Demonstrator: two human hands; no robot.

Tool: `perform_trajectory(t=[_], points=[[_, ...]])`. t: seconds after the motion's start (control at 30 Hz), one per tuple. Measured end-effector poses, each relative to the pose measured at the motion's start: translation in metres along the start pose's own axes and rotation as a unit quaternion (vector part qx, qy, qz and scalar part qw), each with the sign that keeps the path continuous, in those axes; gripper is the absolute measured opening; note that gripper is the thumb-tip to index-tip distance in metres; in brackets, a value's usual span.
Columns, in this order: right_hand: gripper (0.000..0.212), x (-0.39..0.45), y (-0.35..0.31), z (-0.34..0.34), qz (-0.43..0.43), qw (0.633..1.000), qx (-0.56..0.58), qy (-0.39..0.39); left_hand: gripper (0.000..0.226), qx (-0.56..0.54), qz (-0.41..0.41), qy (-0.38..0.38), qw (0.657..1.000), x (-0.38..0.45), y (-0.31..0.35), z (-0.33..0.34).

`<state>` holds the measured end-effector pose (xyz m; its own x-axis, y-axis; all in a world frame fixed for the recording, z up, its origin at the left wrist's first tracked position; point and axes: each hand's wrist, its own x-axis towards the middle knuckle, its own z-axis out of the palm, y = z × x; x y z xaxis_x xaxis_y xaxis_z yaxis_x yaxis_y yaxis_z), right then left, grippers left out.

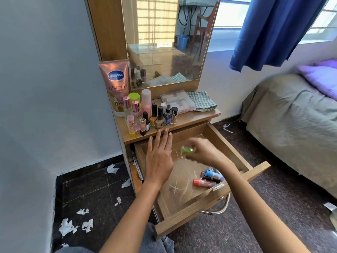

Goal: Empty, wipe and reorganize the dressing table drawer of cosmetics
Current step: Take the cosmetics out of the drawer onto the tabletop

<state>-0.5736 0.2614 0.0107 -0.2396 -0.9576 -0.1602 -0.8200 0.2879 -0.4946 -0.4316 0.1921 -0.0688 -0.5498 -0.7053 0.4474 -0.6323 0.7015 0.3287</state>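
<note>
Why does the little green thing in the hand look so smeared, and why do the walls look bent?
Head view: the right hand and the small green item in its grip are motion-blurred, so the item cannot be identified; the left hand and the bottles on the shelf are sharp. The wide-angle lens bows the edges. The window is overexposed by daylight.

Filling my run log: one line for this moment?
drawer open | right hand holds small green item | left hand open | lip balms remain

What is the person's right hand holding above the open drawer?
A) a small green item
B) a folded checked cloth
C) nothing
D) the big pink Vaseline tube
A: the right hand pinches a small, blurred green item over the drawer.
</note>
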Motion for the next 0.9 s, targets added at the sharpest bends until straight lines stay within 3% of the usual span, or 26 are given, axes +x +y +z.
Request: perform_trajectory(t=[0.17,0.3,0.6,0.9], points=[[0.030,0.025,-0.005,-0.019,0.028,0.952,0.172,0.250,0.059,0.004,0.003,0.006,1.000,-0.001,0.000,0.000],[0.033,0.043,-0.022,-0.026,0.009,0.918,0.187,0.350,0.055,0.022,0.006,0.004,1.000,-0.001,-0.001,0.000],[0.041,0.083,-0.025,-0.011,0.049,0.921,0.126,0.365,0.056,0.044,0.008,-0.008,0.999,-0.002,-0.003,0.002],[0.036,0.076,-0.021,-0.011,0.014,0.915,0.199,0.351,0.055,0.037,0.007,-0.030,0.999,-0.002,-0.001,-0.003]])
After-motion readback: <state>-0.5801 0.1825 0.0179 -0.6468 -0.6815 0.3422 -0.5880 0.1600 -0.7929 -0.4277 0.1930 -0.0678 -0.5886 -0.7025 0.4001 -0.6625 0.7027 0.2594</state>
